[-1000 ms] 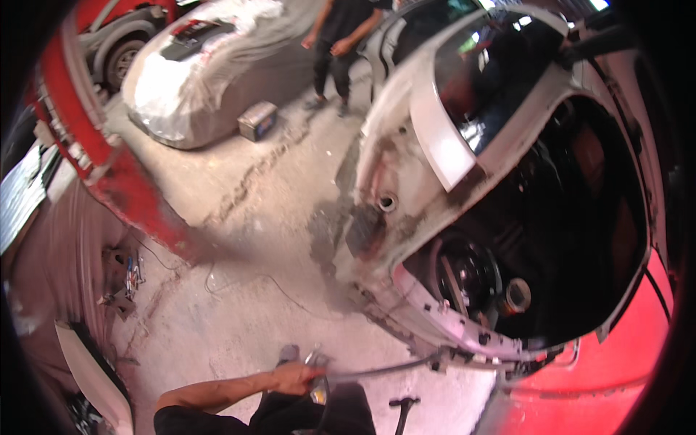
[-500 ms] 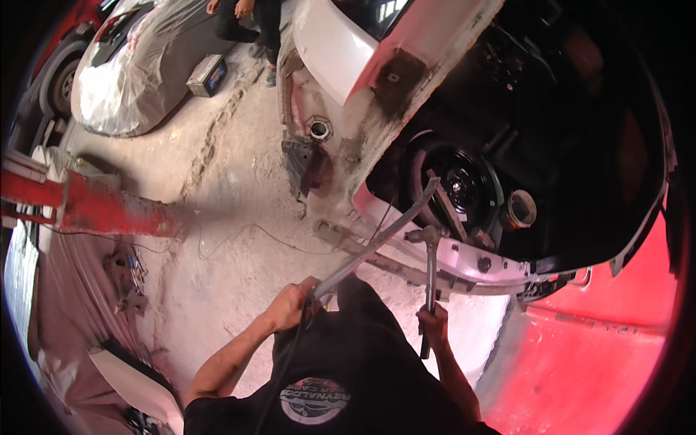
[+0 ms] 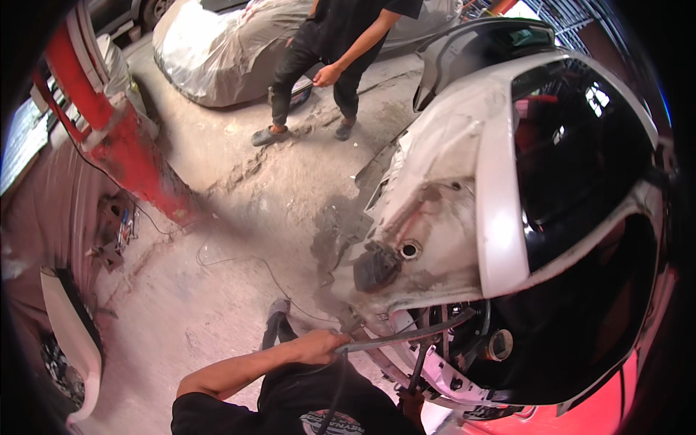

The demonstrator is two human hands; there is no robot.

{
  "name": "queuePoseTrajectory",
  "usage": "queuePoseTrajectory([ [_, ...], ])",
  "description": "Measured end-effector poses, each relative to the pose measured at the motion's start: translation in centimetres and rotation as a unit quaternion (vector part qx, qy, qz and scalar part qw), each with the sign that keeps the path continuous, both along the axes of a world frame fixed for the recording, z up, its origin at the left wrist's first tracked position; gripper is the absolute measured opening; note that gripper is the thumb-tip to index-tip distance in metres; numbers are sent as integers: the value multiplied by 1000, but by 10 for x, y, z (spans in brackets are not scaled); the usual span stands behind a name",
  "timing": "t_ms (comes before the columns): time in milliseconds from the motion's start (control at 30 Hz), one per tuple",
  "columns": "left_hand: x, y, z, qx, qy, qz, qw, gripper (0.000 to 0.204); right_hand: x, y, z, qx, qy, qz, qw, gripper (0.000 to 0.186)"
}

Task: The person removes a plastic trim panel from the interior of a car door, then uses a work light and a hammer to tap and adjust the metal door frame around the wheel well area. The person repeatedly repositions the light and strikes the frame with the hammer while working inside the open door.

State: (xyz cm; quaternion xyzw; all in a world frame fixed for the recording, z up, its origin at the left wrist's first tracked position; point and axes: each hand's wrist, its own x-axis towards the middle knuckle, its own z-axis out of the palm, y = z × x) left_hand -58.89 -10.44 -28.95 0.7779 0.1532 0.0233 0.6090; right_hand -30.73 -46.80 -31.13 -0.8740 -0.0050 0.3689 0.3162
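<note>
My left hand (image 3: 324, 346) is closed around the near end of a long, slightly curved grey metal bar (image 3: 406, 336). The bar reaches right, over the rear edge of a white car body (image 3: 500, 246), its far tip above the open boot. A dark cord hangs below my left fist. Low in the picture, my right hand (image 3: 411, 404) grips a hammer (image 3: 418, 371) by its handle, held upright; the bar partly hides its head. Inside the boot, a round open can (image 3: 499, 345) stands beside a black wheel (image 3: 475, 322).
A co-worker (image 3: 341, 43) stands on the concrete floor beyond, near a plastic-covered car (image 3: 217, 51). At the left are a red lift post (image 3: 138, 159) and a loose white body panel (image 3: 76, 333). A thin cable (image 3: 272, 272) trails across the floor. Red bodywork (image 3: 609, 399) lies at lower right.
The view has swung left and up, bringing the co-worker and more of the car's side in. Both hands keep their holds; the bar now lies flatter across the picture.
</note>
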Motion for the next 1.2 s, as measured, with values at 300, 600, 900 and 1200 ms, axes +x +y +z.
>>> queuePoseTrajectory([
  [300, 3, 35, -25, -18, -52, -40, 998, 40, -7, 38, 34, -92, 45, 20, 995, 6],
  [600, 15, 34, -13, -82, -8, -63, 995, 48, -4, 25, 13, -60, 49, -6, 997, 8],
  [900, 63, 5, 17, -79, -57, -2, 995, 49, 8, -9, -12, 59, 118, -84, 988, 13],
  [1200, 173, -86, 61, -273, 152, 105, 944, 42, 73, -60, -19, 93, 60, 42, 993, 13],
])
